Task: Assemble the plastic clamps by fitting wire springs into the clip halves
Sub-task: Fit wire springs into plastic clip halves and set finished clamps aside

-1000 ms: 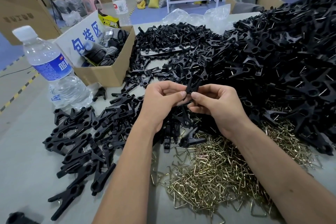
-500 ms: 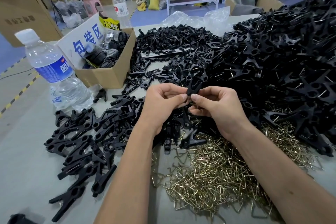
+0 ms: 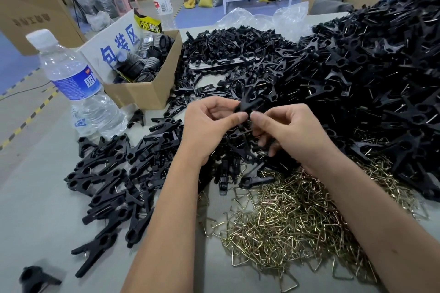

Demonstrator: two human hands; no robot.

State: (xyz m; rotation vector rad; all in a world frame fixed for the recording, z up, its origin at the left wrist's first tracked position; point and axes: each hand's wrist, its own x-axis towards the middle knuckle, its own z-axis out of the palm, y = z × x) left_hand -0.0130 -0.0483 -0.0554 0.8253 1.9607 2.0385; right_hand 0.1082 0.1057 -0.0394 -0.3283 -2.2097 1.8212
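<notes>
The black clamp [image 3: 247, 104] pinched between the left hand [image 3: 209, 126] and the right hand [image 3: 295, 131] is motion-blurred, so whether a spring sits in it cannot be told. Both forearms run off the bottom edge. The big pile of black clips [image 3: 371, 74] is cut by the right edge. A dark blurred piece [image 3: 35, 278] at lower left cannot be identified.

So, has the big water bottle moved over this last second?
No. The water bottle stands as before, left of the cardboard box; only the view shifted.
</notes>
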